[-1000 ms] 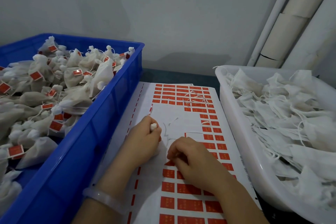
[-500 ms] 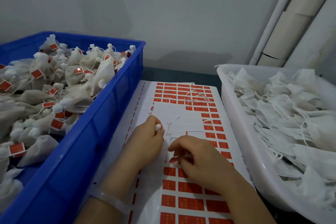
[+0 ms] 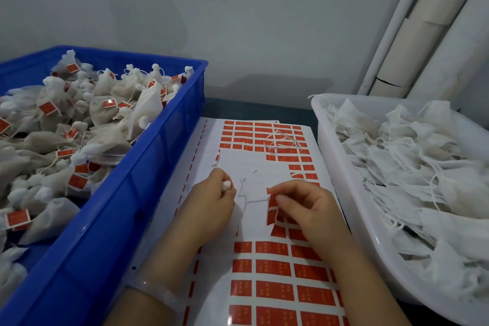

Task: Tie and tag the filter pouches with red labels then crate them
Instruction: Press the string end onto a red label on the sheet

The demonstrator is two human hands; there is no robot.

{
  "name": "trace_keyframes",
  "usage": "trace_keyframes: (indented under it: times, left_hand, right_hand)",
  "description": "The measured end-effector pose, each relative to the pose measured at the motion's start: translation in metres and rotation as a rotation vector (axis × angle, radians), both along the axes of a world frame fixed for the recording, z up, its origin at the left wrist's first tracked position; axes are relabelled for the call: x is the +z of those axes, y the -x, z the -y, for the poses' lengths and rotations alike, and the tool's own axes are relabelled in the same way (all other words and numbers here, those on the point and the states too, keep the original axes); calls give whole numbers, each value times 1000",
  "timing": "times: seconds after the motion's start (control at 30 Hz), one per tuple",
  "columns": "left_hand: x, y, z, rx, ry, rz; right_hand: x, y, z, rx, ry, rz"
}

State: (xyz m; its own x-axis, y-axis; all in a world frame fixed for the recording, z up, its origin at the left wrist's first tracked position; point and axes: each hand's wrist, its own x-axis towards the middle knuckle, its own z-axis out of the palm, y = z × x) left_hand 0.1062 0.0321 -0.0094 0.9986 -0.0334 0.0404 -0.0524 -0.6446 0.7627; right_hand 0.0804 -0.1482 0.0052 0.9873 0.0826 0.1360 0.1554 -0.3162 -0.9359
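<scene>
Label (image 3: 272, 209) in right hand (image 3: 309, 206), pouch (image 3: 226, 185) in left hand (image 3: 209, 208)

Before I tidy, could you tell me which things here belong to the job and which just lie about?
In use: left hand, pouch, string, right hand, red label, label sheet, blue crate, white tub.
Lying about: loose strings, wall pipes.

1. Left hand (image 3: 209, 201): back up, fingers curled, thumb and forefinger pinching a pouch neck (image 3: 227, 185) at the fingertips.
2. Right hand (image 3: 304, 206): fingers curled, thumb and forefinger pinching a red label (image 3: 272, 209) that hangs below the fingertips.
3. Left forearm (image 3: 164, 259), right forearm (image 3: 352, 267): bare, converging.
</scene>
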Motion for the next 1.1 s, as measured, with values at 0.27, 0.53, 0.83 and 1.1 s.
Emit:
trace_keyframes:
  times: [0.27, 0.53, 0.83, 1.1]
  left_hand:
    - [2, 1, 0, 1, 1, 1]
    - [4, 2, 1, -3, -1, -1]
    - [8, 5, 3, 18, 83, 52]
    - [30, 10, 2, -24, 528, 26]
  right_hand:
    - [-5, -2, 0, -110, -268, -130]
    - [-5, -1, -4, -212, -289, -3]
    - [2, -6, -3, -287, -784, -217]
    - [8, -2, -9, -240, -749, -240]
